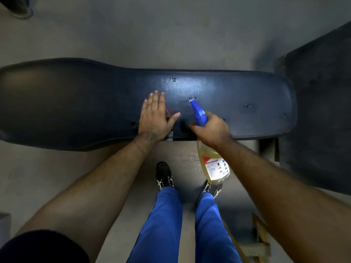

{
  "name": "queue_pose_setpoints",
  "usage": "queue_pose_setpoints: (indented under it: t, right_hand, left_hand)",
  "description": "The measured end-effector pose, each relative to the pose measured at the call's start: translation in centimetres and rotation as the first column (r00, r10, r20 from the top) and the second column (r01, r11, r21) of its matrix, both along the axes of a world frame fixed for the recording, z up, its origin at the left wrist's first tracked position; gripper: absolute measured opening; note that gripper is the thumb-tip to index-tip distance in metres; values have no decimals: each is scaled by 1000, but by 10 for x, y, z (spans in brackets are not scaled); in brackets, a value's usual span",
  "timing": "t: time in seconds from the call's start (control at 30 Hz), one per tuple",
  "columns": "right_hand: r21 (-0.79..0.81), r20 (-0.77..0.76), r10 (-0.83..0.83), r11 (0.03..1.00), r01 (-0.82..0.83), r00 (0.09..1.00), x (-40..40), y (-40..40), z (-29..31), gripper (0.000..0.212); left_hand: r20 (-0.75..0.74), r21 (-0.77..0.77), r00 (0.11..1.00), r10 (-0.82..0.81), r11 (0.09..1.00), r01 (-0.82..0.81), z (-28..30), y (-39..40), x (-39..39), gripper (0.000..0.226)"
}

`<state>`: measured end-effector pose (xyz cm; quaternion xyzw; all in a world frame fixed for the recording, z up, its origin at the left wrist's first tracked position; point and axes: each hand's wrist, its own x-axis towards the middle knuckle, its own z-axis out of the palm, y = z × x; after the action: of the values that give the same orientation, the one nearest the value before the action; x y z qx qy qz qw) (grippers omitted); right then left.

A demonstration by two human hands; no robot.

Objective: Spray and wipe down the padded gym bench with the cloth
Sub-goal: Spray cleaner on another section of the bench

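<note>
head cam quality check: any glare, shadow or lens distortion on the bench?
Head view: a soft glare patch sits on the bench pad beyond the spray bottle nozzle; the bench's left end falls into deep shadow; wide-angle distortion bows its long edges; the frame's corners are dark; the left hand and right hand look fairly sharp.

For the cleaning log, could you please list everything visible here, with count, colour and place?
padded bench: one, dark navy, across the middle, small tears in the padding
spray bottle: one, clear with yellowish liquid, blue trigger head, over the bench's near edge
floor: one, grey concrete, all around
cloth: none clearly visible
shoes: two, black and white, below the bench
trousers: one pair, blue, bottom centre
left hand: flat on the bench, open
right hand: grip closed on the spray bottle
</note>
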<state>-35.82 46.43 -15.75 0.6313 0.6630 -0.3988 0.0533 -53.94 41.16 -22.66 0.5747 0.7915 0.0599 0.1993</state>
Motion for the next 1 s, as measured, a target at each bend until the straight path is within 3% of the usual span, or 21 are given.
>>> queue_pose_setpoints:
  t: [0.13,0.23,0.4,0.47,0.57,0.67,0.77,1.0]
  right_hand:
    - [82,-74,-24,996,30,997,-34,12,31,30]
    - [177,-165,-52,981,81,985,-71,24,60,24]
    - [273,-377,-7,955,119,926,-147,32,101,22]
    - [297,-450,35,948,113,892,-174,31,109,23]
    - [301,-555,86,948,104,827,-205,27,114,26]
    - [240,-605,108,970,51,789,-218,29,102,34]
    - [159,-580,138,986,-54,803,-220,27,79,35]
    - [115,-561,115,991,-60,820,-237,32,76,39]
  left_hand:
    - [152,48,988,-17,999,10,42,-1,-28,84]
    - [400,-89,916,9,996,29,78,-1,-53,79]
    - [519,-204,853,61,977,54,110,-2,-94,69]
    - [526,-166,847,78,986,12,112,-3,-106,48]
    - [510,-33,832,219,971,-236,109,-2,-121,24]
    - [419,54,862,285,940,-337,99,-1,-138,26]
    - [423,18,833,357,915,-402,81,-8,-153,36]
    - [430,-56,835,344,933,-356,84,-3,-163,38]
